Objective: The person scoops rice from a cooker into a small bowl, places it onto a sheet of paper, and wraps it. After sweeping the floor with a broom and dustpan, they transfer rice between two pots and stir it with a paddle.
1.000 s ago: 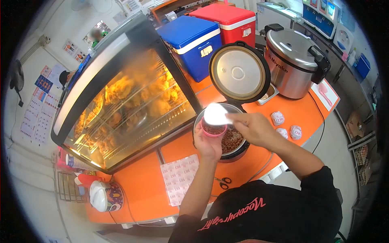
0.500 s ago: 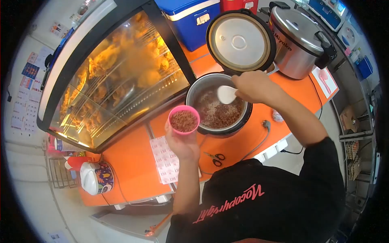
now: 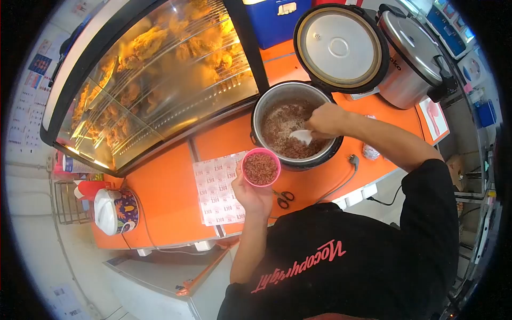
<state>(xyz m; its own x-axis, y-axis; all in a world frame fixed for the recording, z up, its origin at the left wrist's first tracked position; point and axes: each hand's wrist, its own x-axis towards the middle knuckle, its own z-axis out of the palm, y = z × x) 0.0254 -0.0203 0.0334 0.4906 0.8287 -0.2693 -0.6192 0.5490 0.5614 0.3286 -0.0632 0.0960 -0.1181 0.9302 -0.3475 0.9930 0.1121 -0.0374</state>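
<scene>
My left hand (image 3: 253, 194) is wrapped round a pink cup (image 3: 244, 169) filled with brown-red rice (image 3: 261, 169), held level just in front of the cooker. Inside the open rice cooker (image 3: 259, 120), my right hand (image 3: 327, 120) grips a white rice paddle (image 3: 302, 136), its blade down at the rice in the pot. The paddle's handle is hidden in my fingers. Behind the pot the cooker's lid (image 3: 341, 47) stands raised. Patterned paper sheets (image 3: 217, 189) lie on the orange table left of the cup, and scissors (image 3: 285, 199) lie close to my left wrist.
A glass warming cabinet (image 3: 160, 80) of fried chicken stands at the left. A second, closed cooker (image 3: 408, 58) and a blue cooler box (image 3: 274, 24) are at the back. A plug with its cord (image 3: 353, 161) lies right of the pot; a patterned container (image 3: 116, 212) sits far left.
The paddle has gone down from above the pot into the rice with my right hand. My left hand and the cup appear slightly further right, and the whole view has shifted.
</scene>
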